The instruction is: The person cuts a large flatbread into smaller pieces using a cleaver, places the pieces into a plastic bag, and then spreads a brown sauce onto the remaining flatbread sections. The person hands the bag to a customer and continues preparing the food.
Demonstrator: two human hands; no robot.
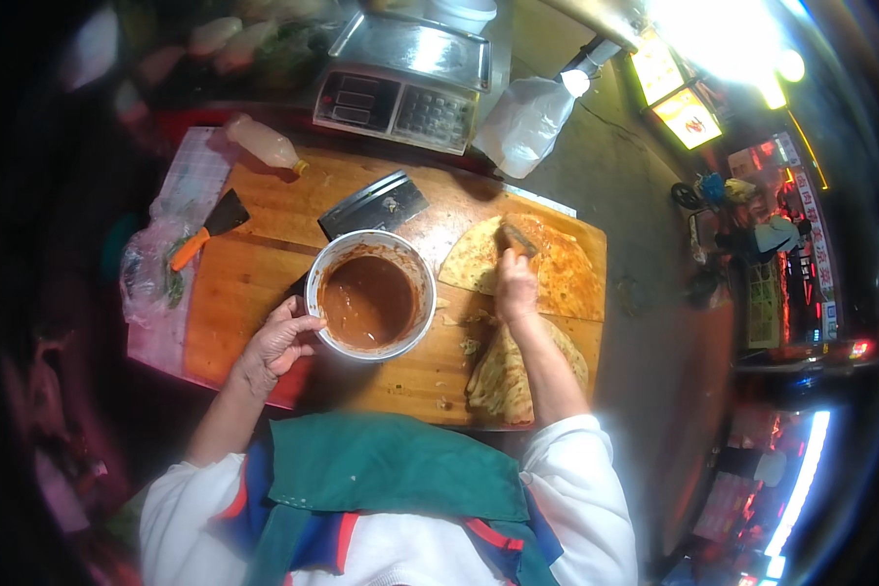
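My left hand (286, 337) grips the rim of a white plastic tub (431, 293), tilted a little, with reddish-brown sauce (370, 304) inside. A brush (518, 239) is in my right hand (517, 284), its head against a half-round flatbread (571, 271). Sauce coats the right part of that bread, while its left part is paler. Under my right forearm lies a folded stack of flatbread (502, 373). Beyond the tub rests a dark, wide-bladed cutter (373, 205). Crumbs and bread scraps are scattered between the tub and the breads.
The wooden board (249, 293) also carries an orange-handled scraper (190, 249) and a capped bottle (264, 143). A clear plastic bag (146, 278) lies at its left edge. Behind stand a digital scale (395, 110) and hanging plastic bags (527, 124).
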